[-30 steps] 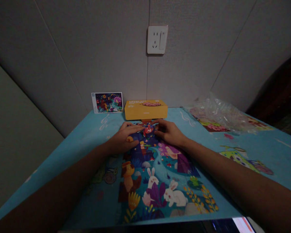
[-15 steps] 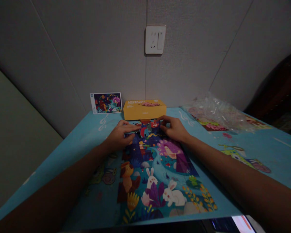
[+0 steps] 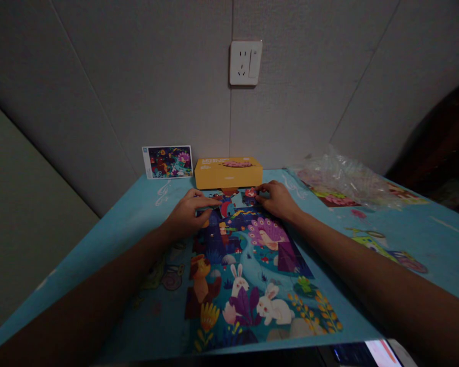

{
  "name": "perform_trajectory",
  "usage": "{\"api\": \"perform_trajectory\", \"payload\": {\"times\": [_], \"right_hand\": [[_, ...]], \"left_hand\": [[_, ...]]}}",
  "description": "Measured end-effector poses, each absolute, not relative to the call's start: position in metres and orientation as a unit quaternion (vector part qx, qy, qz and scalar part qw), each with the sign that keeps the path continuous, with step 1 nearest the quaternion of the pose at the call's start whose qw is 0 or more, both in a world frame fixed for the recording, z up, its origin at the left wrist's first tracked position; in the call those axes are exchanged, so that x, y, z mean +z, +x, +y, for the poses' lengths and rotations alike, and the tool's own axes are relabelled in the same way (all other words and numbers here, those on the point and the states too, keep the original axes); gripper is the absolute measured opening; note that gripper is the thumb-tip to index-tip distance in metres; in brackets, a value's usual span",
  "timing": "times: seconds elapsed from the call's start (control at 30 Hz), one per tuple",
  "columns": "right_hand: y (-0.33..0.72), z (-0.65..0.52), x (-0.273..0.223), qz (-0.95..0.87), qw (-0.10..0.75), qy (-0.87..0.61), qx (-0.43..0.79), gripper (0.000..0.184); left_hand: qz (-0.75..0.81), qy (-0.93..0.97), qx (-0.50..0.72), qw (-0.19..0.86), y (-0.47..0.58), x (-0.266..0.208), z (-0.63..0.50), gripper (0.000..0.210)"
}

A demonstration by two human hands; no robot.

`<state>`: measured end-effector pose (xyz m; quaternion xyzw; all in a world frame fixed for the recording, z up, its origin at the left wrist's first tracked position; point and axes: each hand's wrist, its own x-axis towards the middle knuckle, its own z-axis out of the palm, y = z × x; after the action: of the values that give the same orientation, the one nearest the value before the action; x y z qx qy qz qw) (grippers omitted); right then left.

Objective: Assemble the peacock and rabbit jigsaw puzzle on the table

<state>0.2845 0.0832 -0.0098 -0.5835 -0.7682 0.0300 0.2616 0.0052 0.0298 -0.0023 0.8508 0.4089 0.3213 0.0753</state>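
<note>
A colourful jigsaw puzzle (image 3: 248,275) with rabbits, a bear and a peacock lies flat on the blue table. At its far edge, my left hand (image 3: 189,211) has its fingertips on a puzzle piece (image 3: 226,209) with a red and blue pattern. My right hand (image 3: 278,201) pinches another puzzle piece (image 3: 250,193), dark with a red figure, between thumb and forefinger. Blue tabletop shows between these two pieces. More pieces lie between the hands and a yellow box (image 3: 228,178), partly covered by the fingers.
A picture card (image 3: 170,162) of the same scene leans on the wall left of the box. Crumpled clear plastic (image 3: 348,176) lies over printed sheets at the back right. A phone (image 3: 369,353) shows at the near edge. A wall socket (image 3: 245,62) is above.
My right hand has shifted slightly right with the red-figured piece, opening a gap between it and the piece under my left hand. The left hand has barely moved.
</note>
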Motion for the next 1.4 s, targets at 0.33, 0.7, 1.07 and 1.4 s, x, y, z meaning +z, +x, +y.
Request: {"api": "perform_trajectory", "payload": {"times": [0.33,0.7,1.07,1.4], "right_hand": [[0.282,0.080,-0.010,-0.760,0.311,-0.571,0.016,0.029],[0.256,0.050,-0.003,-0.811,0.382,-0.403,0.183,0.022],[0.286,0.082,-0.006,-0.674,0.404,-0.597,0.161,0.016],[0.281,0.081,-0.006,-0.702,0.341,-0.611,0.130,0.018]], "left_hand": [[0.405,0.853,0.319,0.083,0.007,0.000,0.028,0.038],[0.378,0.874,0.291,0.091,0.010,0.005,0.023,0.040],[0.442,0.860,0.255,0.023,0.003,-0.008,0.036,0.034],[0.436,0.875,0.209,0.036,0.003,-0.009,0.037,0.036]]}}
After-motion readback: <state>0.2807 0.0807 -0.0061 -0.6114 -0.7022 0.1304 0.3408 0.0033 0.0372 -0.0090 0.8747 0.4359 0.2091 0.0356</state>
